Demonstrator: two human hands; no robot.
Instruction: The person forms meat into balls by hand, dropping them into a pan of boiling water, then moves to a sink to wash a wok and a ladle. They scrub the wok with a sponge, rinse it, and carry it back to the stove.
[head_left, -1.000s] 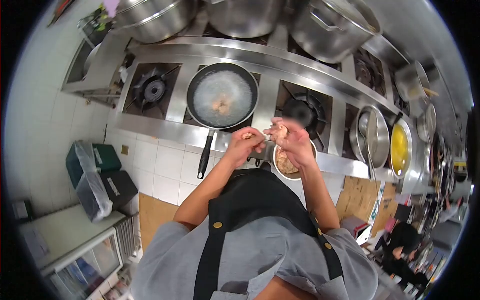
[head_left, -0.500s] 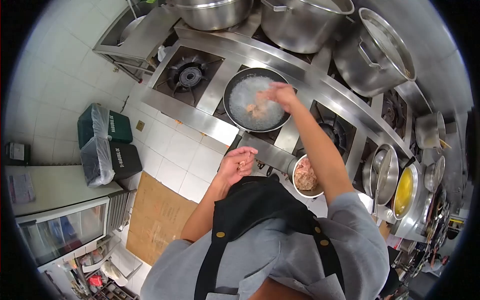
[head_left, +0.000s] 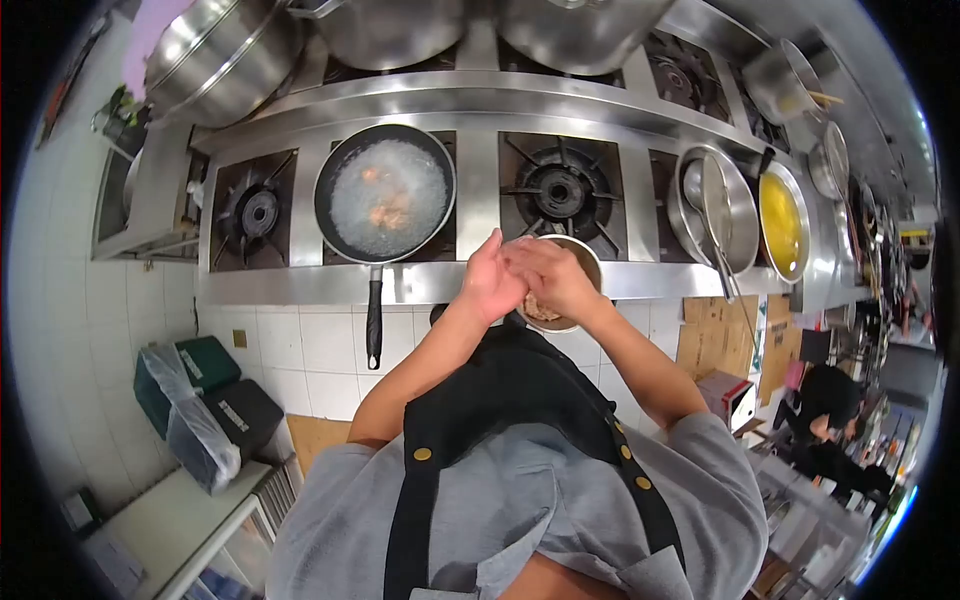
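**Head view.**

- Hands: 2. The left hand (head_left: 490,285) and right hand (head_left: 548,275) are pressed against each other at the front edge of the stove (head_left: 300,285).
- Fingers (head_left: 520,256) of both hands are curled and overlapping. Cannot tell whether they pinch anything between them.
- Metal bowl (head_left: 591,262): 1, directly under the hands and mostly covered by them. It holds pale minced meat (head_left: 540,310).
- Frying pan (head_left: 322,200): 1, black, left of the hands, with its handle pointing toward the person. It is full of bubbling liquid with a few pinkish lumps (head_left: 390,212); exact count unreadable.
- Bare burners: 2. The left burner (head_left: 250,212) and the middle burner (head_left: 558,190) sit either side of the pan.
- Large steel pots (head_left: 225,50): 3, in the back row.
- Pan of yellow liquid (head_left: 782,225): 1, far right.
- Bins (head_left: 190,365): 2, on the floor.
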